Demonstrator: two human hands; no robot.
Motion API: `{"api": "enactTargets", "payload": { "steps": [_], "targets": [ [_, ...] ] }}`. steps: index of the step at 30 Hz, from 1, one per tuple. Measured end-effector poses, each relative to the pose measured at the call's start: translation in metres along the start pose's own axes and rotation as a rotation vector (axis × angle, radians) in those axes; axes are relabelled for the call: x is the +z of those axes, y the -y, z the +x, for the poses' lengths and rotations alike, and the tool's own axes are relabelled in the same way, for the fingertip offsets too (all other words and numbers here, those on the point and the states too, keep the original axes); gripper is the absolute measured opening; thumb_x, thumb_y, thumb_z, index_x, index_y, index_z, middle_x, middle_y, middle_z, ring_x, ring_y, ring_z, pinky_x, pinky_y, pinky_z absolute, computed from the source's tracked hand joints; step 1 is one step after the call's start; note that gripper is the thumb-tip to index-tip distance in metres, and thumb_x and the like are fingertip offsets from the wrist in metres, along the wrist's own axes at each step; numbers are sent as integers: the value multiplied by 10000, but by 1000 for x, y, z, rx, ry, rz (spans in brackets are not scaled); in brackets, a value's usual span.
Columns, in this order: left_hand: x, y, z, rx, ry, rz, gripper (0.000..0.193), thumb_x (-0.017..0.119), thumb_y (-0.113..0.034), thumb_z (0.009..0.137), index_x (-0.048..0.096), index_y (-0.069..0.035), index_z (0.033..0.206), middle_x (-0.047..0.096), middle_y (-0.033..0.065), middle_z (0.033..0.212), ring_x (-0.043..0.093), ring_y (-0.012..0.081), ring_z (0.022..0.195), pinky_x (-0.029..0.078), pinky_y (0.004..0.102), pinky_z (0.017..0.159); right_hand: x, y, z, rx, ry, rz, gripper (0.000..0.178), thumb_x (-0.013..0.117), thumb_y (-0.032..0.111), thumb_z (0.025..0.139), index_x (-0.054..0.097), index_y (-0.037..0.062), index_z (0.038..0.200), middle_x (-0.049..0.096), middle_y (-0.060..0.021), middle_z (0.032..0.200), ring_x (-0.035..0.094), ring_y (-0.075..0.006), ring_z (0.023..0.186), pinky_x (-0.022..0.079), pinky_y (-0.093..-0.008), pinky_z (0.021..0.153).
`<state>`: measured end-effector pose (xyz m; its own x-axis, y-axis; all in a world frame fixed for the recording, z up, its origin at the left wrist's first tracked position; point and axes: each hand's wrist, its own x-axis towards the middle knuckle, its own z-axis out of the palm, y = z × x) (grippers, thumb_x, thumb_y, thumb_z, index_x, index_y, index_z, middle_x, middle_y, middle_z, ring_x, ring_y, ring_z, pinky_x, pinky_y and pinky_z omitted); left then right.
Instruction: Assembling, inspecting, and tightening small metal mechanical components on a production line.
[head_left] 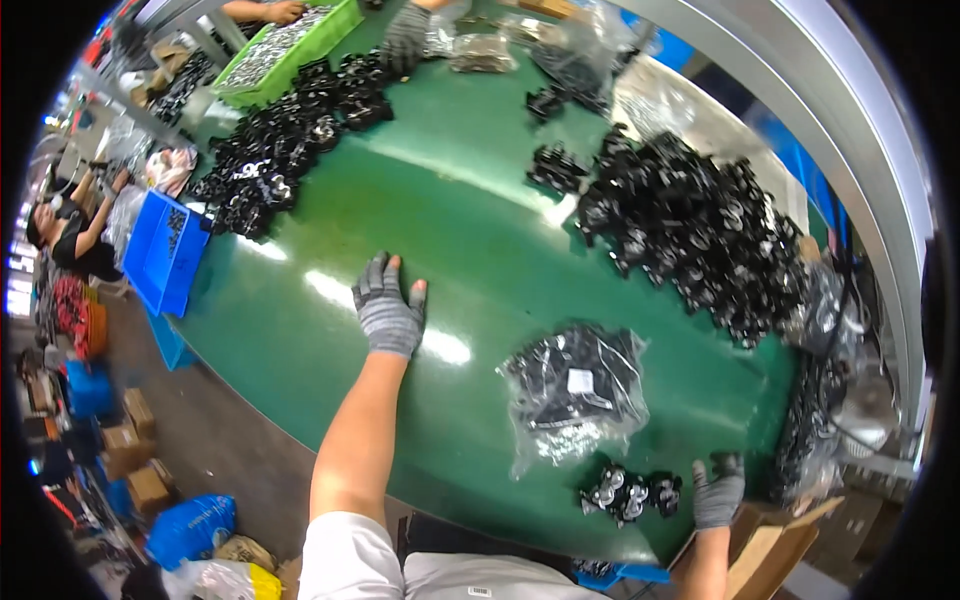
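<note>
My left hand [389, 318], in a grey glove with two bare fingertips, lies flat on the green tabletop [450, 250], fingers spread, holding nothing. Over at the lower right, my gloved right hand [717, 498] has its thumb apart from its dark-tipped fingers; I see nothing in it. Just left of that hand sits a small cluster of glossy black parts [628, 494] with silvery round bits. Between my hands, nearer the right, a clear plastic bag [575, 390] packed with black pieces lies flat, a white label on top.
Heaps of black parts [690, 225] cover the far right and far left [290, 140]. A blue bin [165, 255] stands at the left edge, a green crate [285, 50] of metal pieces behind. Another person's gloved hand [405, 40] touches the left heap. An open cardboard box [775, 545] stands lower right.
</note>
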<state>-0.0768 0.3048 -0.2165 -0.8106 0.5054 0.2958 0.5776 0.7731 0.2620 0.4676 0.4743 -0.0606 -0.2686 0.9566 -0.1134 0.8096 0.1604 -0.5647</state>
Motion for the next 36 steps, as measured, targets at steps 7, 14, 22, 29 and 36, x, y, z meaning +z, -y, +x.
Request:
{"api": "enactTargets", "payload": {
  "steps": [7,14,22,29,36],
  "targets": [
    [-2,2,3,26,42,-48,677,675,-471,907,537,-53,1420,457,164,1527,391,382,1433,241,581,1211,147,293,195,-900,50,-257,642,818,186,815,572,91,1401,610,-243,1288,630,-423,1153,512,-480,1019],
    [-14,0,3,-17,91,-89,683,663,-488,908,548,-51,1420,468,172,1532,406,390,1434,235,585,1215,262,447,338,-771,288,-997,1177,941,300,639,289,214,1615,189,-134,1682,375,-407,1466,425,-483,1168],
    [-15,2,2,-25,112,-134,676,656,-487,912,554,-49,1416,461,178,1542,399,389,1445,225,593,1217,302,387,386,-701,494,-651,919,880,293,709,472,192,1526,308,-146,1626,472,-367,1406,445,-426,1150],
    [-13,12,1,6,57,-106,651,684,-436,904,544,-39,1400,480,186,1499,422,396,1407,253,582,1207,301,379,305,-777,637,-466,483,745,188,875,601,102,1328,609,-123,1360,578,-337,1284,499,-416,1057],
    [-12,1,7,9,45,-109,639,682,-424,905,546,-42,1398,478,187,1502,427,395,1403,254,583,1204,303,406,365,-329,-29,-289,841,813,344,848,401,119,1546,569,-254,1422,598,-408,1266,475,-420,1089]
  ]
}}
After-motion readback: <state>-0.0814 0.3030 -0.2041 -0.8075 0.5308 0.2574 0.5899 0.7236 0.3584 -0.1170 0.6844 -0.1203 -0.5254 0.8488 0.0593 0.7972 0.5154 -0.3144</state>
